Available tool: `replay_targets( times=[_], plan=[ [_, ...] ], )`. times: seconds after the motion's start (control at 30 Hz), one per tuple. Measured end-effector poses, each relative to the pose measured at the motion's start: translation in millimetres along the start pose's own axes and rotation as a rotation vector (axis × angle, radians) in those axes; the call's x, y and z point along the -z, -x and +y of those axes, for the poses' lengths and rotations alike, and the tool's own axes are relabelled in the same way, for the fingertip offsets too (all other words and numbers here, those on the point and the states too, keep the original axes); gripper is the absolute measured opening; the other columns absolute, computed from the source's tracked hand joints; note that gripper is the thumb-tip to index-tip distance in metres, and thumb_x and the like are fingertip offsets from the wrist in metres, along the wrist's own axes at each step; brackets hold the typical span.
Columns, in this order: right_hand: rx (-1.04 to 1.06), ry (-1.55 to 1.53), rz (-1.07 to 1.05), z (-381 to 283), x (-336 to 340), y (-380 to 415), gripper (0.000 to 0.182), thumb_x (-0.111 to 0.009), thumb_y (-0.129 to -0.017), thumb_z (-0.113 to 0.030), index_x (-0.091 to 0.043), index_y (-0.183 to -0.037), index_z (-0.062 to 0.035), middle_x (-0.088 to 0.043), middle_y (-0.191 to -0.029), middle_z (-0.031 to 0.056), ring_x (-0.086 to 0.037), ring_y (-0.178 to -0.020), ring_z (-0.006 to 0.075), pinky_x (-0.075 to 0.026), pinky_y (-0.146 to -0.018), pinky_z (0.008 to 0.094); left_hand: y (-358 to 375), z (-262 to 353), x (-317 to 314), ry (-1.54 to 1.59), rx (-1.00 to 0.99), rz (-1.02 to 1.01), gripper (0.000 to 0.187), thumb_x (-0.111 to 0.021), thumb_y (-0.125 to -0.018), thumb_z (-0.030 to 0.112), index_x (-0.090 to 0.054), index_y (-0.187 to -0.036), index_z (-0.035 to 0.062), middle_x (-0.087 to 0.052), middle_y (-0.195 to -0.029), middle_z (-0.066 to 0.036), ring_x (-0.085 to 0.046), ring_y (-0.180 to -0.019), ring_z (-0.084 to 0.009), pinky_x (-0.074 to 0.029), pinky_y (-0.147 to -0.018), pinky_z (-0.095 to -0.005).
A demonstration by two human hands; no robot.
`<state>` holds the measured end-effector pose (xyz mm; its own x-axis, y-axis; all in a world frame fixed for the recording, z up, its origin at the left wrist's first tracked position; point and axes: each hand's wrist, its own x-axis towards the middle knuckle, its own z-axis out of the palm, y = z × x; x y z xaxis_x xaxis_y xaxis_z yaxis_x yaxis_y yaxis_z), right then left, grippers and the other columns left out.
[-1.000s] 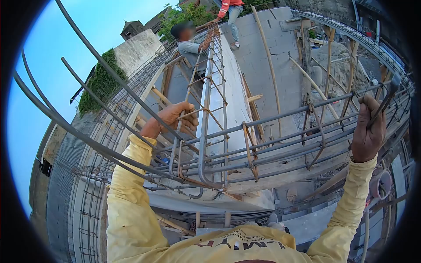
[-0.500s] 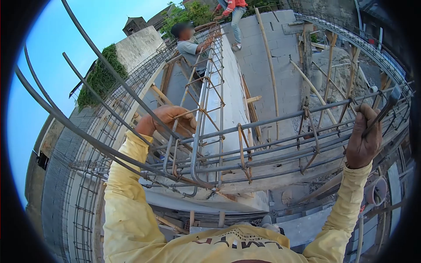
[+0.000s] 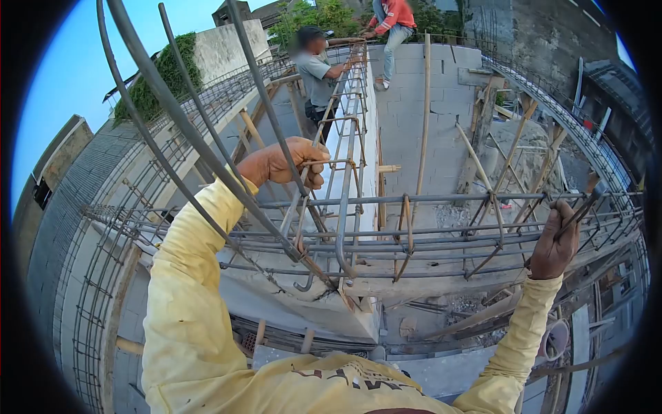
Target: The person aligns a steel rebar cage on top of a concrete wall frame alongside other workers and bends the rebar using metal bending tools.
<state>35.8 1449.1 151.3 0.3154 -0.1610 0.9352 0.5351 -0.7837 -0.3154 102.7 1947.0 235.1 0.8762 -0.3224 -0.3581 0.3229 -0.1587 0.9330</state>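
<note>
My left hand is closed around a thin bar of the rebar cage that runs away from me, just behind a thick upright bar. Over at the right, my right hand is closed on the dark handle of a tool whose head points up and right. That hand is beside the long cage that crosses in front of me. The two cages meet near the centre, where bent bar ends and stirrups overlap.
Thick curved bars rise at the left. A person in a grey shirt works at the far end of the cage, and a person in a red top sits above a block wall. Wooden props lean behind.
The view has shifted, with the structure appearing more upright. My left hand's fingers have closed more tightly near the bars. My right hand appears lower and further left, still with the tool.
</note>
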Motion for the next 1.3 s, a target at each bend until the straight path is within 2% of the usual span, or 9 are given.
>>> replay_targets(
  times=[0.03, 0.07, 0.2, 0.43, 0.67, 0.93, 1.0, 1.1, 1.3],
  plan=[
    [-0.008, -0.006, -0.008, 0.6, 0.0, -0.2, 0.017, -0.055, -0.096, -0.007, -0.061, -0.107, 0.0042, -0.065, -0.096, 0.017, -0.063, -0.087, 0.0298, -0.049, -0.079, 0.0371, -1.7, -1.6, 2.6, 0.026, -0.004, -0.017, 0.021, -0.057, -0.095, 0.018, -0.054, -0.076, 0.0086, -0.055, -0.066, 0.001, -0.07, -0.069, -0.0196, -0.059, -0.064, -0.035],
    [-0.01, 0.001, -0.003, 1.7, -0.6, 0.4, 0.017, -0.054, -0.096, -0.008, -0.061, -0.107, 0.0041, -0.064, -0.096, 0.0171, -0.063, -0.087, 0.0301, -0.049, -0.079, 0.0371, -2.7, -3.4, 3.4, 0.031, -0.002, -0.014, 0.009, -0.052, -0.096, 0.014, -0.051, -0.089, 0.0094, -0.05, -0.062, 0.003, -0.063, -0.057, -0.0158, -0.057, -0.064, -0.0414],
    [-0.024, 0.058, 0.004, 6.9, -2.0, 1.8, 0.019, -0.055, -0.096, -0.01, -0.062, -0.107, 0.0035, -0.064, -0.097, 0.017, -0.062, -0.089, 0.03, -0.049, -0.081, 0.037, -3.3, -12.8, 5.8, -0.034, -0.06, 0.011, 0.023, -0.051, -0.097, 0.017, -0.047, -0.074, 0.0135, -0.044, -0.06, 0.005, -0.046, -0.047, -0.0098, -0.048, -0.063, -0.035],
    [-0.104, 0.063, -0.045, 20.6, -0.1, 1.2, 0.02, -0.055, -0.097, -0.013, -0.062, -0.108, 0.0024, -0.064, -0.099, 0.0166, -0.062, -0.09, 0.029, -0.048, -0.082, 0.0368, 12.9, -21.0, 27.0, -0.049, -0.086, 0.188, 0.022, -0.057, -0.091, 0.016, -0.054, -0.071, 0.0068, -0.048, -0.06, -0.002, -0.051, -0.049, -0.015, -0.053, -0.053, -0.0369],
    [-0.099, 0.058, -0.059, 23.4, -0.1, -2.3, 0.021, -0.054, -0.098, -0.013, -0.061, -0.11, 0.0024, -0.063, -0.102, 0.0131, -0.061, -0.09, 0.0228, -0.048, -0.083, 0.0331, 11.6, -19.5, 11.9, -0.069, -0.076, 0.29, 0.021, -0.058, -0.089, 0.013, -0.053, -0.069, 0.0066, -0.047, -0.059, -0.002, -0.047, -0.046, -0.0155, -0.054, -0.056, -0.0409],
    [-0.106, 0.003, -0.031, 38.7, -3.7, -1.9, 0.022, -0.055, -0.098, -0.015, -0.062, -0.11, 0.0022, -0.064, -0.103, 0.0131, -0.061, -0.092, 0.0213, -0.048, -0.084, 0.0331, 20.4, -23.7, 18.3, 0.099, -0.071, 0.043, 0.022, -0.054, -0.096, 0.031, -0.054, -0.09, 0.0096, -0.057, -0.062, 0.0, -0.06, -0.053, -0.0187, -0.056, -0.059, -0.0381],
    [-0.127, 0.01, -0.034, 37.5, -1.9, -0.7, 0.023, -0.055, -0.097, -0.015, -0.062, -0.11, 0.0021, -0.064, -0.104, 0.0132, -0.061, -0.093, 0.0212, -0.048, -0.085, 0.033, 15.2, -27.9, 24.6, 0.136, -0.075, 0.005, 0.025, -0.053, -0.096, 0.034, -0.053, -0.085, 0.0123, -0.056, -0.061, 0.002, -0.062, -0.055, -0.0172, -0.056, -0.06, -0.0369],
    [-0.132, 0.02, -0.049, 47.5, -1.4, -4.1, 0.024, -0.056, -0.097, -0.016, -0.063, -0.111, 0.002, -0.065, -0.105, 0.0131, -0.062, -0.093, 0.021, -0.048, -0.086, 0.0323, 19.3, -26.6, 11.4, 0.055, -0.133, 0.141, 0.025, -0.054, -0.095, 0.03, -0.051, -0.076, 0.0137, -0.045, -0.056, 0.004, -0.048, -0.046, -0.0129, -0.05, -0.05, -0.033],
    [-0.164, 0.033, -0.083, 41.8, 3.6, -5.0, 0.026, -0.057, -0.097, -0.019, -0.063, -0.112, 0.0012, -0.066, -0.107, 0.0129, -0.061, -0.099, 0.0205, -0.047, -0.089, 0.0323, 12.4, -28.6, 11.3, -0.012, -0.157, 0.246, 0.028, -0.051, -0.092, 0.02, -0.045, -0.065, 0.0149, -0.04, -0.054, 0.004, -0.041, -0.043, -0.0119, -0.039, -0.042, -0.0313]
  ],
)
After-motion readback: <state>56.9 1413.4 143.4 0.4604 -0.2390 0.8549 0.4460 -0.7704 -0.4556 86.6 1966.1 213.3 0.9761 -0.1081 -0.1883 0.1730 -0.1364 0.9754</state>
